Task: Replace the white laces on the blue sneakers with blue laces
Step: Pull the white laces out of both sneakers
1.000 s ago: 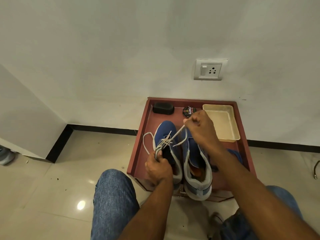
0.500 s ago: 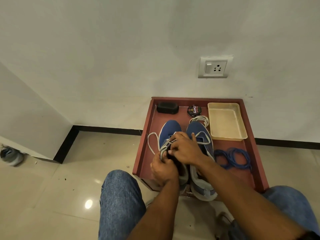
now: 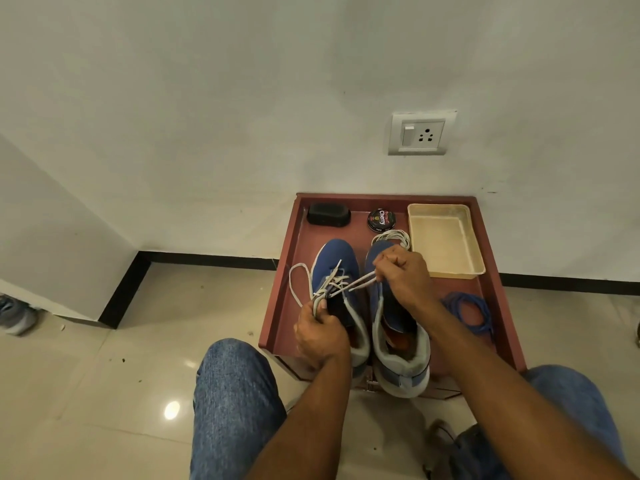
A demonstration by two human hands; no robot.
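Two blue sneakers stand side by side on a red-brown tray (image 3: 277,306). The left sneaker (image 3: 337,258) still carries a white lace (image 3: 298,268), partly loosened, with a loop hanging off its left side. My left hand (image 3: 320,332) grips that sneaker's collar and part of the lace. My right hand (image 3: 403,277) is above the right sneaker (image 3: 401,355) and pinches a stretch of the white lace, pulled taut to the right. A coiled white lace (image 3: 393,236) lies beyond the right sneaker's toe. Blue laces (image 3: 467,310) lie bundled on the tray's right side.
A cream plastic tray (image 3: 445,244), a round shoe polish tin (image 3: 381,220) and a black brush (image 3: 328,214) sit at the tray's far end against the wall. A wall socket (image 3: 420,133) is above. My jeans-clad knees (image 3: 235,393) flank the tray; a grey shoe (image 3: 15,315) lies far left.
My right hand dipped down onto the left sneaker's laces half a second ago and has now drawn a stretch of white lace out to the right. The left hand keeps its grip.
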